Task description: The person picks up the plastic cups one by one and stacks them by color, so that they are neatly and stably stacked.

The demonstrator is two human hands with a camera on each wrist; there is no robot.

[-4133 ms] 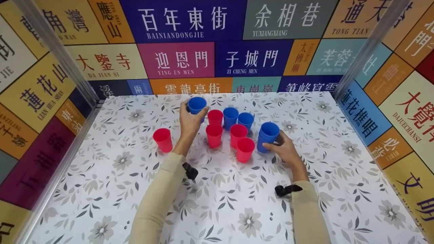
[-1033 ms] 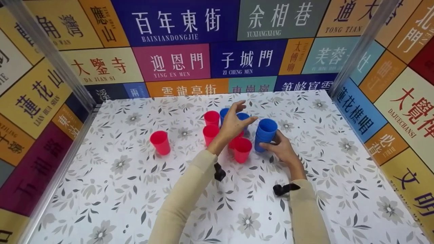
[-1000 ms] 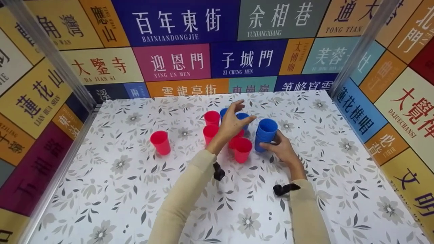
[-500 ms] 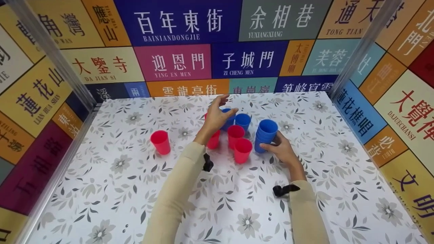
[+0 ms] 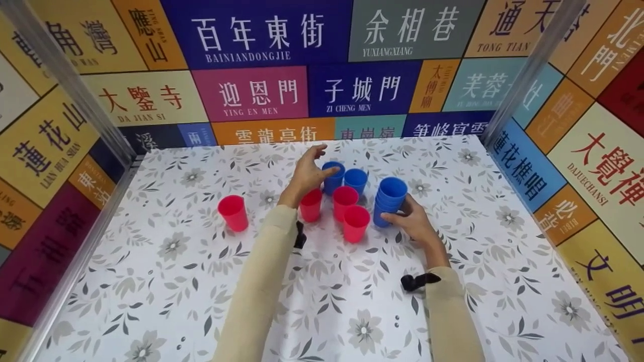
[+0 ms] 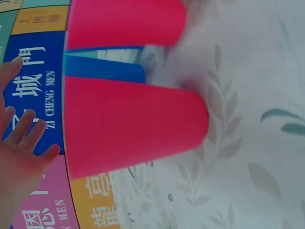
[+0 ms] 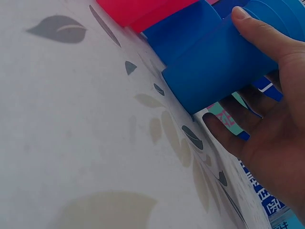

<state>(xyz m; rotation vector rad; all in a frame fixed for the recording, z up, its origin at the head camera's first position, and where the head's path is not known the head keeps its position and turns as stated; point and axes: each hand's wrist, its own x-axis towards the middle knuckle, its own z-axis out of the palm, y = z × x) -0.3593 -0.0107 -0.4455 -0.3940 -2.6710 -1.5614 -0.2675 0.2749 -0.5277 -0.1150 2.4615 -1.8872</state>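
My right hand (image 5: 417, 221) grips a stack of blue cups (image 5: 388, 203) standing upright on the table; its thumb presses the near side in the right wrist view. My left hand (image 5: 305, 177) hovers with fingers spread over the rear of the cup group, its thumb beside the rim of a blue cup (image 5: 333, 180). Nothing is in that hand. Another blue cup (image 5: 355, 181) stands to the right of that one. In front are red cups (image 5: 310, 207), (image 5: 345, 197) and a nearer red cup (image 5: 355, 225). The left hand hides one rear red cup in the head view.
A lone red cup (image 5: 234, 213) stands apart at the left. The table (image 5: 322, 301) has a white leaf-and-flower cover. Panels with printed signs (image 5: 261, 93) rise at the back and both sides.
About four seconds ago my left hand held a blue cup; that cup is now in the taller right-hand stack. Over the last second the empty left hand has moved left, while the right stayed put.
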